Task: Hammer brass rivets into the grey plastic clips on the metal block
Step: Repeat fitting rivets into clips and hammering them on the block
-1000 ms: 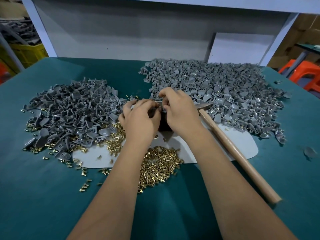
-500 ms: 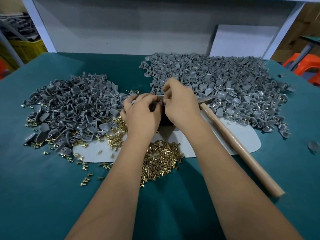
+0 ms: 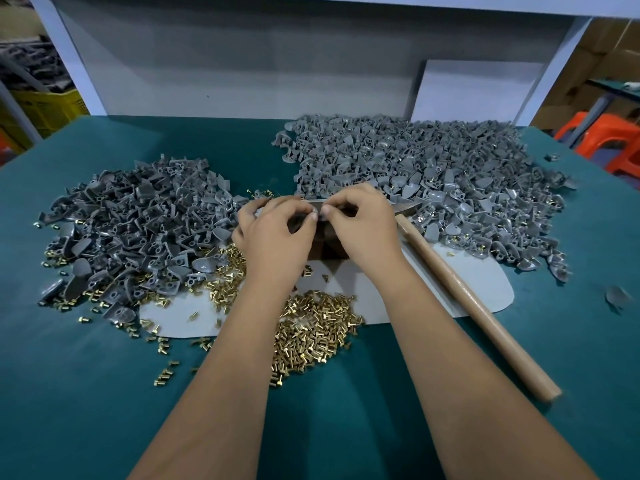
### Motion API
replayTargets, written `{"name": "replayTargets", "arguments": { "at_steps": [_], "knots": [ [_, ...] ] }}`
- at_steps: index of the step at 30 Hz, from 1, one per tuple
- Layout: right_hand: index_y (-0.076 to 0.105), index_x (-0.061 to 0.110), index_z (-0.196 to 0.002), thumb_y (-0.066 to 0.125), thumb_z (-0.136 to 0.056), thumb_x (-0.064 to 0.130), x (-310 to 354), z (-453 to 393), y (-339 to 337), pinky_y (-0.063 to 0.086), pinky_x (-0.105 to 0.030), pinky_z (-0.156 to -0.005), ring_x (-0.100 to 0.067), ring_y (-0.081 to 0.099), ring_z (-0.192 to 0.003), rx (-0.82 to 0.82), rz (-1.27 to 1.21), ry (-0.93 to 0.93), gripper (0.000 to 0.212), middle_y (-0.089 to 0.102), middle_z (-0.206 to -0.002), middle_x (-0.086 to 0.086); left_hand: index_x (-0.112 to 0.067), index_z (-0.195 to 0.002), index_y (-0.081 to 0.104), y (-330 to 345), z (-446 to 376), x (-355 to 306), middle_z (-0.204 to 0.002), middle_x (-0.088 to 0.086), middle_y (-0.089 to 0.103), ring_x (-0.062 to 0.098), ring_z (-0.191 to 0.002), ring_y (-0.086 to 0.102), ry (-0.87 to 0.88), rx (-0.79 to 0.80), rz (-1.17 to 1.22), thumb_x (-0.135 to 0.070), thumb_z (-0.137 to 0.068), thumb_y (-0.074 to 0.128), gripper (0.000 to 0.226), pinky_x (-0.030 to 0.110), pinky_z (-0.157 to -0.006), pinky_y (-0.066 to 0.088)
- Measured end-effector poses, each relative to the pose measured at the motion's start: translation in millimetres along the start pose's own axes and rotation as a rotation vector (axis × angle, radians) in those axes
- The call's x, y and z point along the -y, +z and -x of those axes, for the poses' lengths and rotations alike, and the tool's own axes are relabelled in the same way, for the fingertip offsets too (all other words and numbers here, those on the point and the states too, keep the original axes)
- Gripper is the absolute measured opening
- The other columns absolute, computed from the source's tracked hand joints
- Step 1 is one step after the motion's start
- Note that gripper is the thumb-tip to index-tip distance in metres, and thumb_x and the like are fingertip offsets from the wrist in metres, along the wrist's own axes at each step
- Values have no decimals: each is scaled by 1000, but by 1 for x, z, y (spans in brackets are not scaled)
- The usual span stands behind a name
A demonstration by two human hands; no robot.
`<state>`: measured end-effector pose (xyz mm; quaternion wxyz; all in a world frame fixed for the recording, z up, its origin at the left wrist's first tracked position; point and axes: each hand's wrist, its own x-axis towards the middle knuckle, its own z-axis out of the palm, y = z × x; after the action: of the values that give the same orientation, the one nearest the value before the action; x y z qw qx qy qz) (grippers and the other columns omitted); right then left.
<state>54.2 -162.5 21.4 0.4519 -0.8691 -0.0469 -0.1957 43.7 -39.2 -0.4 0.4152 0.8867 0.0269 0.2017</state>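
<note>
My left hand (image 3: 273, 233) and my right hand (image 3: 363, 223) meet fingertip to fingertip over the dark metal block (image 3: 329, 249), which they mostly hide. Both hands have curled fingers pinching a small grey clip between them; the clip and any rivet there are barely visible. A heap of brass rivets (image 3: 311, 327) lies just below my wrists. A pile of grey plastic clips (image 3: 138, 230) sits to the left. A larger pile of clips (image 3: 433, 174), some showing brass, spreads at the back right. The hammer (image 3: 467, 299) lies to the right, handle toward me.
A pale mat (image 3: 460, 275) lies under the block on the green table (image 3: 86, 393). Loose rivets scatter at the left front. A white panel (image 3: 474, 88) leans at the back. A yellow crate (image 3: 45, 105) and orange stools (image 3: 609, 133) stand beyond the table.
My hands have stayed together over the block, with only small finger shifts. The hammer has not moved; the view has shifted slightly.
</note>
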Motion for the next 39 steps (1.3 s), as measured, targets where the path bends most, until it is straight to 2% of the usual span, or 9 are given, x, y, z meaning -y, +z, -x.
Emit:
{"name": "replayTargets", "arguments": {
  "at_steps": [4,8,13,19,26,29,33,37,39],
  "knots": [
    [71,16,-81,69,-84,12,-1,0,-2,45,-31,-87,-15,55,-95,4,-46,-4,5,57,-87,8,-38,-98,71,-1,0,0,-124,-24,61,19,-131,27,0,12,2,-44,-92,62,12,34,-93,17],
    [66,21,-80,64,-87,10,-1,-1,-3,44,-25,-83,-8,55,-89,-22,-84,6,13,56,-85,15,-38,-98,71,0,0,0,-125,-23,61,17,-132,27,10,12,-8,-42,-92,62,12,35,-96,17],
    [64,18,-82,62,-88,10,0,-2,-1,42,-31,-86,-16,50,-97,48,131,-88,10,55,-90,7,-37,-97,71,1,0,-1,-122,-22,63,18,-132,28,32,-13,-30,-40,-92,63,11,28,-84,11],
    [65,14,-85,60,-87,11,2,-2,-4,41,-33,-85,-18,47,-97,73,296,-209,6,56,-93,1,-37,-99,72,1,0,-1,-121,-22,63,18,-132,28,33,-20,-32,-38,-92,63,11,27,-84,10],
    [65,11,-79,62,-85,8,6,-5,-5,40,-33,-82,-21,48,-95,84,426,-305,7,58,-89,-1,-35,-99,74,3,2,0,-124,-19,63,19,-131,29,13,-36,13,-37,-91,65,12,37,-99,19],
    [62,14,-75,61,-83,7,7,-6,-1,40,-35,-79,-22,50,-93,67,450,-298,10,57,-86,0,-34,-98,75,4,3,-2,-122,-19,64,19,-130,30,-10,-51,41,-35,-90,66,12,37,-100,21],
    [62,14,-78,61,-86,9,1,-2,3,43,-32,-78,-17,51,-88,58,280,-192,9,53,-85,5,-34,-96,74,2,1,-2,-120,-20,64,16,-130,30,-2,-30,24,-35,-91,64,11,39,-103,22],
    [71,17,-84,61,-90,16,-4,-2,-4,40,-13,-78,2,53,-84,74,-87,15,12,57,-87,11,-32,-94,73,0,1,-3,-115,-21,65,17,-130,31,12,-28,25,-34,-91,65,10,36,-101,21],
    [72,20,-88,56,-94,18,-5,-3,-7,44,-19,-83,0,57,-90,60,-222,96,18,62,-95,6,-32,-94,74,0,2,-4,-114,-22,65,16,-130,31,11,-30,27,-34,-91,65,10,34,-98,20]
  ]
}}
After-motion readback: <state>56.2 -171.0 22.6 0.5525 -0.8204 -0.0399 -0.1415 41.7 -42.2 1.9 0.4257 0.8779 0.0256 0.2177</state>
